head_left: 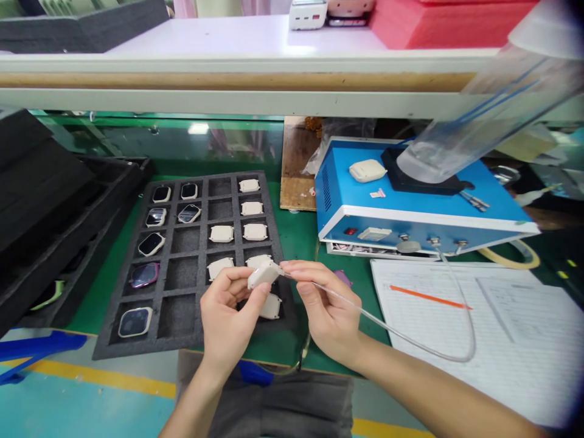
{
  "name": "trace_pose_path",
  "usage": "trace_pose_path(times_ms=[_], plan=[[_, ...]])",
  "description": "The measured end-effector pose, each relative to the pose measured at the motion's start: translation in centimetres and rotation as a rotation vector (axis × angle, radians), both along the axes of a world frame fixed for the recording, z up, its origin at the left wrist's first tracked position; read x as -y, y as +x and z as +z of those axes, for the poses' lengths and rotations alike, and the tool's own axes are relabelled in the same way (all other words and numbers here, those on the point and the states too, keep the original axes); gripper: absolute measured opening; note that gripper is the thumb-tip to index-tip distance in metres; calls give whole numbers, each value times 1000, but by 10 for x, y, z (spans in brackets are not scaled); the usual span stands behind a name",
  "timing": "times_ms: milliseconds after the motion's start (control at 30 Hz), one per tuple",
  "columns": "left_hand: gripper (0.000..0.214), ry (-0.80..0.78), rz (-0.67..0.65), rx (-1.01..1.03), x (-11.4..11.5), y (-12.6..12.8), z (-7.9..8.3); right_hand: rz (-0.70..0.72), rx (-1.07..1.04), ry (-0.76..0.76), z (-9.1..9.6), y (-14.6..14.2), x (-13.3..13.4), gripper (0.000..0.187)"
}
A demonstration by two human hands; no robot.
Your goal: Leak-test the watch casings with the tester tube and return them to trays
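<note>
My left hand (pixel 232 316) grips a cream watch case (pixel 264 274) between thumb and fingers, above the right columns of a black foam tray (pixel 180 300). From the right, my right hand (pixel 328 310) pinches the end of a clear thin tube (pixel 387 328), its tip against or just beside the case's edge. Whether the tip enters the case is too small to tell. The tube curves back to a port on a blue machine (pixel 347 207). Cream cases (pixel 221 233) fill several right-hand compartments of the tray, and dark-screened watches (pixel 135 322) lie in the left ones.
Stacked black foam trays (pixel 45 213) stand at the left. A clear cylinder (pixel 460 134) and another cream case (pixel 367 170) sit on the blue machine. Printed sheets (pixel 429 328) with an orange strip (pixel 429 297) lie at the right. A white shelf (pixel 228 36) spans the back above the table.
</note>
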State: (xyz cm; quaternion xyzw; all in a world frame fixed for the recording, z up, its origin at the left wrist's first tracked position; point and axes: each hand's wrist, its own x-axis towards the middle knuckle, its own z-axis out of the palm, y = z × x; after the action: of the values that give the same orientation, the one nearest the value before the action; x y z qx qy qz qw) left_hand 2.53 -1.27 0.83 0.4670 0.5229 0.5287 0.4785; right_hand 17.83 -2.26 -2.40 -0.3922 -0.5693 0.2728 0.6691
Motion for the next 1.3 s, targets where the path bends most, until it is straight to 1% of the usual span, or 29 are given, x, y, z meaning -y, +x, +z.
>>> trace_pose_path(times_ms=[233, 567, 700, 900, 1133, 1300], plan=[[27, -11, 3, -11, 0, 0, 0, -17, 22, -16, 0, 0, 0, 18], [30, -28, 18, -28, 0, 0, 0, 4, 18, -12, -1, 1, 0, 21], [28, -13, 10, -31, 0, 0, 0, 14, 4, -12, 0, 1, 0, 23], [22, 24, 3, -50, 1, -1, -1, 12, 34, -17, -1, 2, 0, 21], [25, 28, 15, -75, 0, -1, 0, -5, 47, -18, 0, 2, 0, 19], [24, 76, 24, -108, -2, -4, -2, -8, 48, 20, 3, 0, -5, 19]])
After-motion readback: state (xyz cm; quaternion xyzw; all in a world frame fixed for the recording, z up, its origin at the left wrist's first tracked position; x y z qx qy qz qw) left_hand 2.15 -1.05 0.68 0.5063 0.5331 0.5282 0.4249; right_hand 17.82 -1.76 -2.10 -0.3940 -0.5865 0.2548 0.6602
